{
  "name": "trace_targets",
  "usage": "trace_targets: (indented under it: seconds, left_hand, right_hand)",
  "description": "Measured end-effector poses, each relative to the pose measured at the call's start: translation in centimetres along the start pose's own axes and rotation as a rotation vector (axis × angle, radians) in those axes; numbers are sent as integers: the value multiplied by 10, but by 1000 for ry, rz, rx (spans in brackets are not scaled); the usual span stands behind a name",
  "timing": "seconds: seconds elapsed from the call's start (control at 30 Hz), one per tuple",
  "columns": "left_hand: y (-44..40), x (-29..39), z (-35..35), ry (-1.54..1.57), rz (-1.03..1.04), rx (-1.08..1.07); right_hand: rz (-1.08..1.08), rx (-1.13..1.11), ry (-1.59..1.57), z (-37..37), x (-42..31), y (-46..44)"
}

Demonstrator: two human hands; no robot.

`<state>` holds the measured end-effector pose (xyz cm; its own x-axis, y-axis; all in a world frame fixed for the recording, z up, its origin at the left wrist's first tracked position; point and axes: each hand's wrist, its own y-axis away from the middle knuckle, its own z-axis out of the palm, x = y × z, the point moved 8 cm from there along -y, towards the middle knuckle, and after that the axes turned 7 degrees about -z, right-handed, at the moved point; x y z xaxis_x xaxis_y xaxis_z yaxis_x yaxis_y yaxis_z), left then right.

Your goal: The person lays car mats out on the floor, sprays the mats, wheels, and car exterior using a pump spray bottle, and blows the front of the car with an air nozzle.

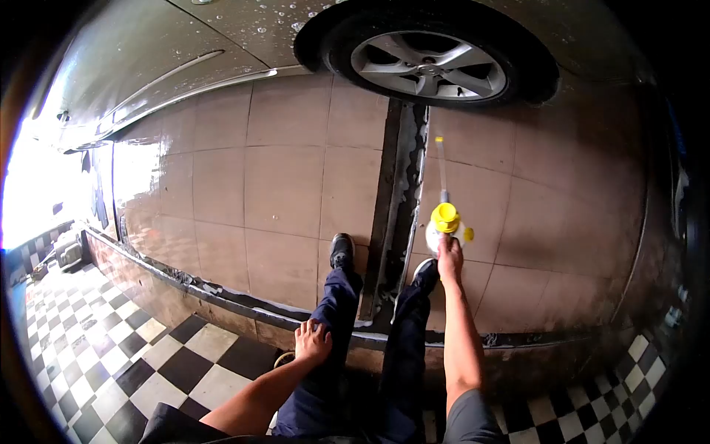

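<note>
My right hand [450, 259] is closed around a white pump sprayer [435, 238] with a yellow top and a yellow knob at its side. Its long thin wand points away from me and ends in a yellow tip near the car wheel [427, 68]. The wheel has a black tyre and a silver spoked rim. Part of the sprayer's handle is hidden by my fingers. My left hand [313, 342] lies open on my left knee, fingers spread over the dark trousers, with nothing in it.
A wet car body [170, 55] with droplets spans the top. Brown floor tiles [285, 189] are split by a dark drain channel [396, 200]. A raised ledge [214, 300] runs in front of me, with black and white checkered tiles [185, 370] on my side.
</note>
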<state>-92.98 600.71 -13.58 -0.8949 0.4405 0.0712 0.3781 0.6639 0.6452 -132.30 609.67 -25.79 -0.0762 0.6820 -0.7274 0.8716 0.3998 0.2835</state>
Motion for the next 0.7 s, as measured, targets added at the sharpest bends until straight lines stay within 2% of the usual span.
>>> trace_targets:
  seconds: [0.03,0.13,0.23,0.33,0.43,0.5,0.53,0.57,0.67,0.7]
  left_hand:
    - [-1,1,-1,22,19,1]
    - [-3,4,-8,31,26,-17]
    - [-7,8,-8,26,30,-32]
    - [-11,11,-12,21,49,-45]
    - [-13,9,-13,25,55,-52]
    - [-12,7,-16,31,50,-45]
    - [-12,7,-18,32,52,-50]
    - [-14,8,-20,31,55,-53]
    - [-15,8,-23,0,35,-65]
    - [-15,9,-24,-7,42,-63]
  right_hand:
    - [104,-260,-12,19,7,7]
    - [47,-378,-219,16,-42,33]
    - [65,-281,-639,6,-66,57]
    - [-2,-155,-749,-10,-88,68]
    - [106,8,-793,-1,-84,71]
    - [172,134,-725,11,-84,61]
    - [150,129,-697,17,-86,52]
    - [193,181,-625,32,-64,44]
    - [295,139,-495,42,-66,24]
    - [170,142,-199,64,-11,10]
